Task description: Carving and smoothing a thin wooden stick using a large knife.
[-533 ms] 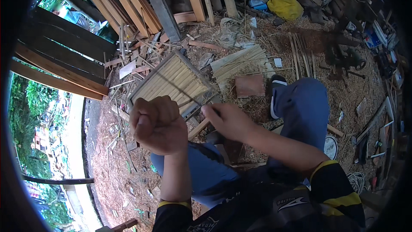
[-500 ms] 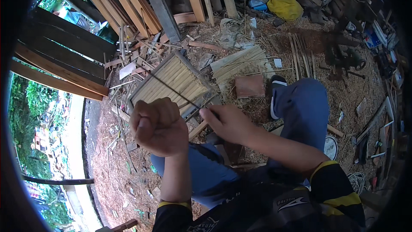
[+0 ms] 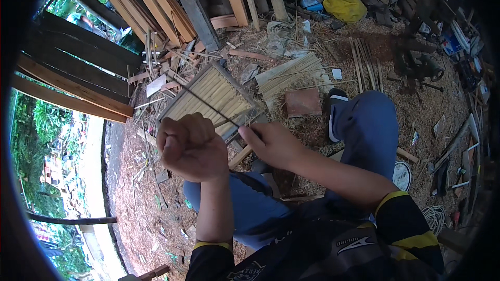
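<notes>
My left hand (image 3: 192,148) is closed in a fist, palm side turned up, left of centre. Whatever it may hold is hidden by the curled fingers. Close beside it on the right, my right hand (image 3: 271,144) grips the near end of a thin dark rod (image 3: 211,107), thumb pressed along it. The rod slants up to the left, past the left knuckles. Beneath the hands lies a wooden frame filled with pale bamboo slats (image 3: 221,91); its near corner is partly covered by my hands.
Loose thin bamboo strips (image 3: 294,75) lie beyond the frame, next to a reddish square block (image 3: 303,103). Tall boards (image 3: 156,5) lean at the far left. A rusty metal vise-like tool (image 3: 424,67) and a yellow cloth (image 3: 345,9) are on the right. Shavings cover the ground.
My right hand and the thin rod have shifted slightly to the left. My left fist stays almost where it was, still closed.
</notes>
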Motion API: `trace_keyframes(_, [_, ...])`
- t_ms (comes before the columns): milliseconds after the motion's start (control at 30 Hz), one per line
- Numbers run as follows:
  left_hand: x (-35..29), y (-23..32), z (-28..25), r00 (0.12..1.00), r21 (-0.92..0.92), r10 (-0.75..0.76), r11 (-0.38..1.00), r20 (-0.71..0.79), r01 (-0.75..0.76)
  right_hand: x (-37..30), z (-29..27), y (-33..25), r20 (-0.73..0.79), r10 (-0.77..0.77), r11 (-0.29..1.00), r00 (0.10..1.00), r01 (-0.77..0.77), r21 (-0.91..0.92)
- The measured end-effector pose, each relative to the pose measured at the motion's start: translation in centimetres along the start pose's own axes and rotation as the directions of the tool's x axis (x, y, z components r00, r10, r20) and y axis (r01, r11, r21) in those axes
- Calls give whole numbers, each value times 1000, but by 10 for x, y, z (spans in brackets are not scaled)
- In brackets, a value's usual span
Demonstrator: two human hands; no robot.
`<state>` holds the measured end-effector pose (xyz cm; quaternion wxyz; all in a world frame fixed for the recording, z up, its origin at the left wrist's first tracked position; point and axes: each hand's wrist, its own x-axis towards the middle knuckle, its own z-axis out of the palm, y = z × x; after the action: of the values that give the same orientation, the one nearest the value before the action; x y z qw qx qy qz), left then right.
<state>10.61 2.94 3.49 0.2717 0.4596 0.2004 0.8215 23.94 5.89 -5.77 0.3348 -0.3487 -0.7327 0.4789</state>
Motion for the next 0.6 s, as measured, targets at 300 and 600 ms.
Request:
trace_keyframes(300, [-2,4,-12,998,-81,-5,997,57,9,-1,1,2,32,-4,999,999,6,-53])
trace_keyframes(600, [-5,3,-18,1000,-132,-12,991,23,15,-3,7,2,-12,-120,993,993,120,9])
